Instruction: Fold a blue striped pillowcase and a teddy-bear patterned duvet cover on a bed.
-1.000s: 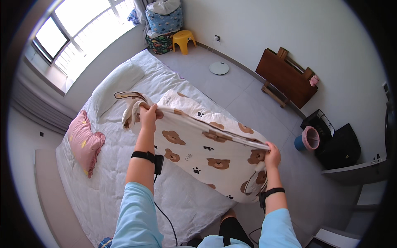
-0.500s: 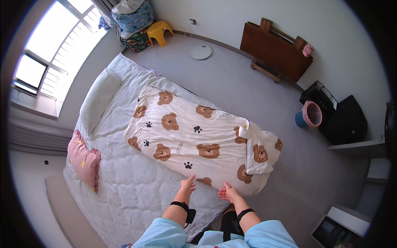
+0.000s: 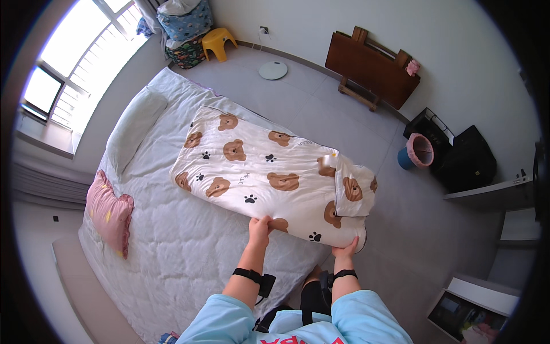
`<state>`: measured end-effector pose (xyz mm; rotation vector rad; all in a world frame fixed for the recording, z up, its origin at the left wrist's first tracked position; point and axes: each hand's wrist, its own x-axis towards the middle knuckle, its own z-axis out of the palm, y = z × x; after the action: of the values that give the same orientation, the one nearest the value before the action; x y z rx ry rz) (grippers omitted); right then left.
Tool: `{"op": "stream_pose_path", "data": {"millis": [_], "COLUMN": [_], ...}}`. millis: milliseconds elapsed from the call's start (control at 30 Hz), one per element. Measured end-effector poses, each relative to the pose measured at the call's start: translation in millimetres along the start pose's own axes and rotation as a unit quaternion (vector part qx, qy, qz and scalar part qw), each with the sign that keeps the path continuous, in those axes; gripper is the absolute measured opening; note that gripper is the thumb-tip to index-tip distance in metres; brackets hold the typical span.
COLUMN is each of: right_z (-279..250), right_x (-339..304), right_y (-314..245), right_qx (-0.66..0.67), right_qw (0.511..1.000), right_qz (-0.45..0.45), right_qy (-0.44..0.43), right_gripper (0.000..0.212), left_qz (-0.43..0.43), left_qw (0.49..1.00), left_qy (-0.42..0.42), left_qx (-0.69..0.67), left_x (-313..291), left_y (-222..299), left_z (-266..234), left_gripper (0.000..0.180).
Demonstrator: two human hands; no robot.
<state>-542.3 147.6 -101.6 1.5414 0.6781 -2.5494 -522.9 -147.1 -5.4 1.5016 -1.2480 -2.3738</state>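
A cream quilt [image 3: 309, 198] printed with brown bear heads and black paws lies folded in a long strip across the white padded bed [image 3: 195, 264]. Its right end is turned over and reaches the bed's side by the floor. My left hand [image 3: 260, 228] pinches the quilt's near edge around the middle, with the fingertips partly hidden in the fabric. Farther right, my right hand [image 3: 346, 249] is closed on the same edge near the quilt's right corner, thumb on top and the other fingers underneath.
A pink star-dotted pillow [image 3: 109, 212] and a long pale bolster [image 3: 134, 129] lie on the bed's left part. Beyond the bed are a yellow stool [image 3: 217, 41], a round scale [image 3: 273, 70] and a folded wooden table [image 3: 372, 66]. A blue bin [image 3: 408, 157] stands right.
Both hands, which were open just before the quilt, have reached forward and taken hold of its near edge. My right hand has moved right, and the near edge is pulled straighter.
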Motion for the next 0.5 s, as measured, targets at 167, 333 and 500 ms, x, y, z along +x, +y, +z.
{"op": "stream_pose_path", "data": {"millis": [167,333,500], "right_z": [8,-52,-117], "right_x": [-51,-139,-246], "right_y": [-26,-9,83], "right_qx": [-0.012,-0.01,-0.054], "right_qw": [0.99,0.99,0.97], "right_qz": [-0.048,-0.011,0.136], "right_qy": [-0.131,-0.138,-0.195], "right_gripper": [0.044,0.022,0.024], "left_qz": [0.169,0.14,-0.417], "left_qw": [0.98,0.985,0.848], "left_qy": [-0.09,-0.099,-0.288], "left_qx": [-0.061,0.03,0.155], "left_x": [-54,-116,-168], "left_y": [51,67,-64], "left_z": [-27,-90,-122], "left_gripper": [0.008,0.024,0.042]}}
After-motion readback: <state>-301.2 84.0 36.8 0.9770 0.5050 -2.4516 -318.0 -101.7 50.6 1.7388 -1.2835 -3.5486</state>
